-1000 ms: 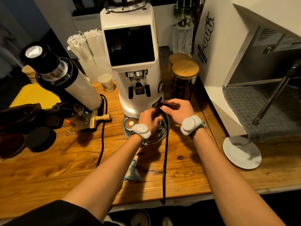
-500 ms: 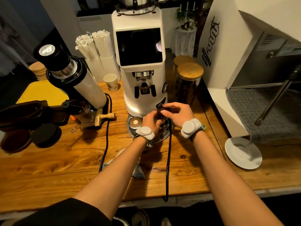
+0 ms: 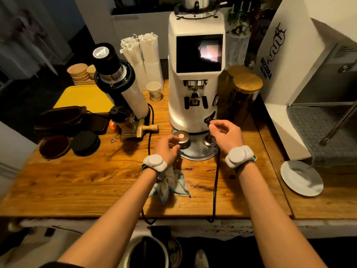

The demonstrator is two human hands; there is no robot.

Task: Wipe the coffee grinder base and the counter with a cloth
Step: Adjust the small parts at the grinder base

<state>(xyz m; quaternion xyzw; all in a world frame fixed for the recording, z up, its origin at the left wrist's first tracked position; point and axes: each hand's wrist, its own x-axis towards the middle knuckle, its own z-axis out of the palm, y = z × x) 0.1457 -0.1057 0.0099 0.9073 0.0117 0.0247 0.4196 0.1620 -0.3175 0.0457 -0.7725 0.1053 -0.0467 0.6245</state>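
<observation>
The white coffee grinder (image 3: 195,74) stands on a round metal base (image 3: 199,153) at the back middle of the wooden counter (image 3: 87,182). A round metal puck with a copper top (image 3: 181,138) and a metal tamper (image 3: 209,142) sit on the base. My left hand (image 3: 167,147) curls its fingers round the puck's near edge. My right hand (image 3: 226,132) is curled over the top of the tamper, hiding its handle. A crumpled white and blue cloth (image 3: 170,184) lies on the counter under my left wrist, held by neither hand.
Two black cables (image 3: 215,186) run over the counter's front edge. A second grinder (image 3: 119,84), a brush (image 3: 143,128), dark lids and a yellow tray (image 3: 83,97) are at the left. Jars (image 3: 245,97), the espresso machine (image 3: 301,64) and a white saucer (image 3: 301,176) are at the right.
My hands were together at the base's right side; they have parted. The left hand has moved left to the puck, and the right stays over the tamper.
</observation>
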